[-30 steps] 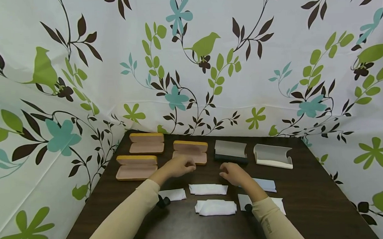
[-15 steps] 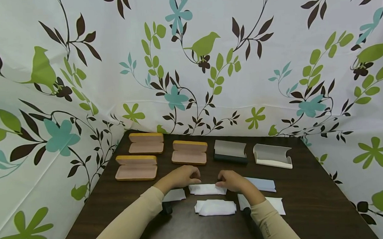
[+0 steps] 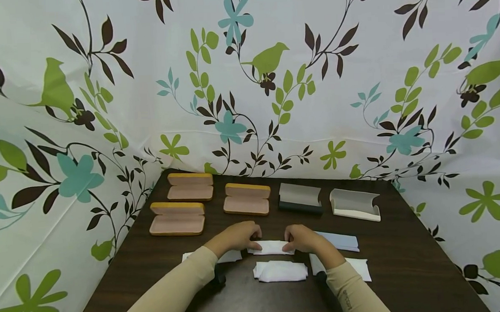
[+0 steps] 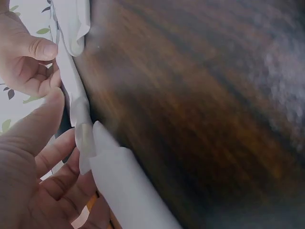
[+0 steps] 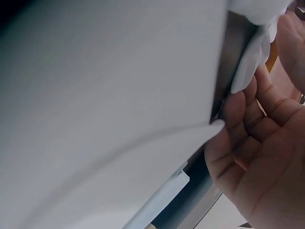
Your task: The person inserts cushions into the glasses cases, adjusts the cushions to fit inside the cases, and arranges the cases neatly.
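Note:
A narrow folded white cloth (image 3: 271,247) lies crosswise in the middle of the dark table. My left hand (image 3: 236,235) holds its left end, thumb on the near side and fingers behind. At the other end my right hand (image 3: 306,239) pinches it in the same way. In the left wrist view, the folded white cloth (image 4: 76,93) runs between the two hands. From the right wrist, the curled fingers (image 5: 255,109) show close behind its edge. A second folded white cloth (image 3: 281,271) lies just nearer to me.
More folded white cloths lie left (image 3: 231,256) and right (image 3: 358,268), beside a light blue cloth (image 3: 339,241). Behind stand open glasses cases: three yellow-edged ones, including the middle case (image 3: 246,205), a dark case (image 3: 300,207) and a white case (image 3: 355,213). A patterned curtain (image 3: 268,104) hangs behind the table.
Both hands have come down toward me from in front of the cases to the middle white cloth. Their fingers and thumbs now hold its two ends.

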Demonstrator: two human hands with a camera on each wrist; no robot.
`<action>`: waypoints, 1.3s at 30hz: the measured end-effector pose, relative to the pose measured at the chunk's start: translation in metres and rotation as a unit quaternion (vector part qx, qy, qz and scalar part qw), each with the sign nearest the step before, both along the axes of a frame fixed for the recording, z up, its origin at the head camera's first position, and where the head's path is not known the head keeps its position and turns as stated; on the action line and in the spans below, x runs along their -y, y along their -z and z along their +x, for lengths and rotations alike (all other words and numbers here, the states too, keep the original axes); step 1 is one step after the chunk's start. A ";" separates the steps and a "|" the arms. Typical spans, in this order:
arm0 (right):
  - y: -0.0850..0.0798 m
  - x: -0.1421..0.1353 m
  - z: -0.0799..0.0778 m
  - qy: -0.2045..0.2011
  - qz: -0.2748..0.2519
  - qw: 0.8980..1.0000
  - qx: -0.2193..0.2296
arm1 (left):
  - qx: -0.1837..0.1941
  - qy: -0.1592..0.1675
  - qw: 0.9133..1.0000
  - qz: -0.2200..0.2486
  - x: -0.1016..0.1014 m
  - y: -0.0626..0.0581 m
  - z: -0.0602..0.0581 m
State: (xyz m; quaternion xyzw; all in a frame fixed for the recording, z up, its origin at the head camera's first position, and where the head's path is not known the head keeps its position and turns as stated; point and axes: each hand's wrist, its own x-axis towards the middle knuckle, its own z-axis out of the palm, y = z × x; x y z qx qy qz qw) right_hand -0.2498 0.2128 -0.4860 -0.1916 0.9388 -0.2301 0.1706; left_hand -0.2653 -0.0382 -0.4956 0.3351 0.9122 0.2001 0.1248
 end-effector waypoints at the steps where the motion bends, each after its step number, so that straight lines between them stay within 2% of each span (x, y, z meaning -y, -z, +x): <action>1: 0.000 0.000 0.000 0.002 0.002 1.000 0.002 | 0.000 0.000 1.000 -0.002 0.000 0.000 0.000; 9: 0.004 0.001 -0.002 -0.007 0.016 1.000 -0.019 | -0.006 0.010 1.000 -0.006 -0.003 0.002 -0.006; 16: 0.005 0.003 -0.003 -0.009 0.029 0.999 -0.032 | 0.015 0.018 1.000 0.006 -0.004 0.007 -0.007; 24: 0.003 0.003 0.002 0.013 0.056 0.998 -0.033 | 0.045 -0.004 0.999 -0.001 -0.003 0.002 -0.005; 30: 0.001 0.003 0.004 -0.004 0.061 0.997 -0.040 | 0.041 0.007 0.999 -0.016 -0.001 0.004 -0.005; 39: -0.001 -0.002 0.006 -0.039 0.035 0.998 -0.042 | 0.063 0.030 0.998 0.012 0.004 0.003 -0.009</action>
